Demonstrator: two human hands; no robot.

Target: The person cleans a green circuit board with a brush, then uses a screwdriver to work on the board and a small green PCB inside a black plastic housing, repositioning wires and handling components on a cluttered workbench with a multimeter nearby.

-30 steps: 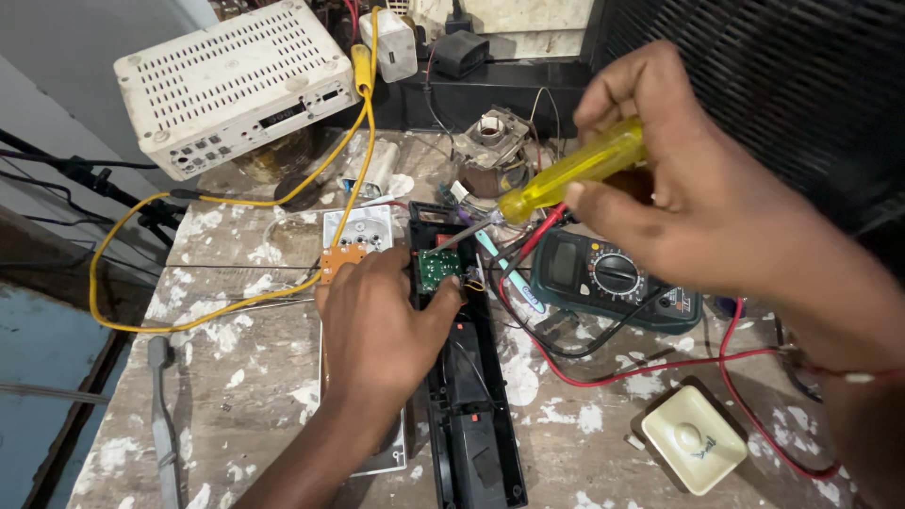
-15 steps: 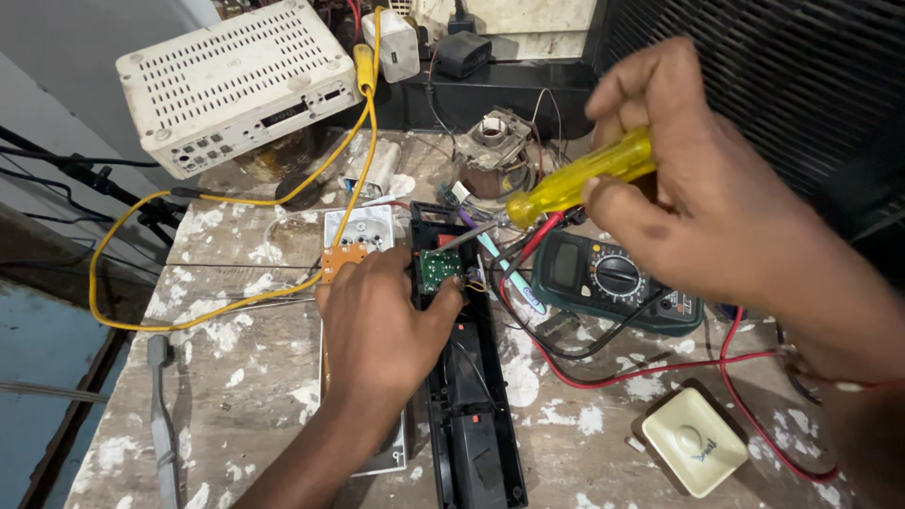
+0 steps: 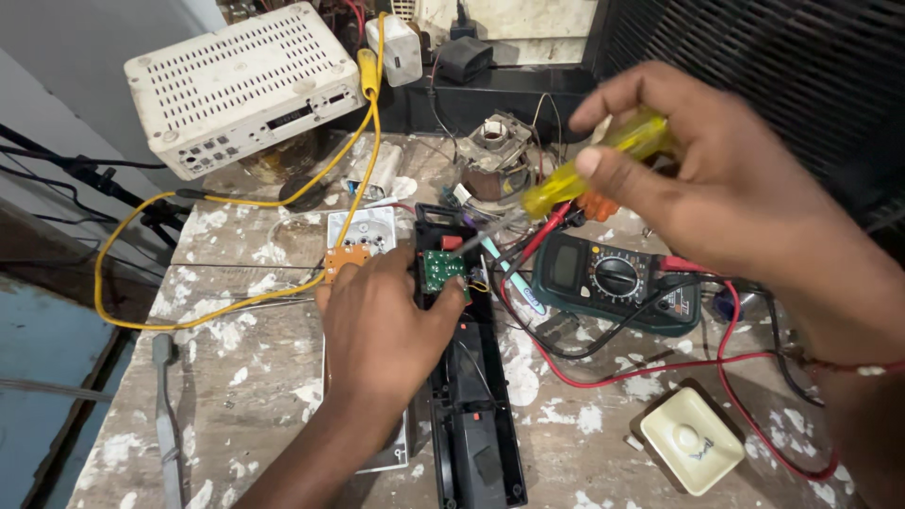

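1. Your left hand (image 3: 386, 320) lies flat, fingers pressed on the small green circuit board (image 3: 440, 270) inside the long black plastic casing (image 3: 476, 434).
2. Your right hand (image 3: 716, 179) pinches the yellow translucent-handled screwdriver (image 3: 594, 165) above the dark green multimeter (image 3: 613, 283).

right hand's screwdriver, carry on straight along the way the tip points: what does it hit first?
Likely the small green circuit board in the open black casing, pinned by the left hand. The right hand aims the yellow-handled screwdriver down-left at it. Depth is unclear; it could clip the red lead first.
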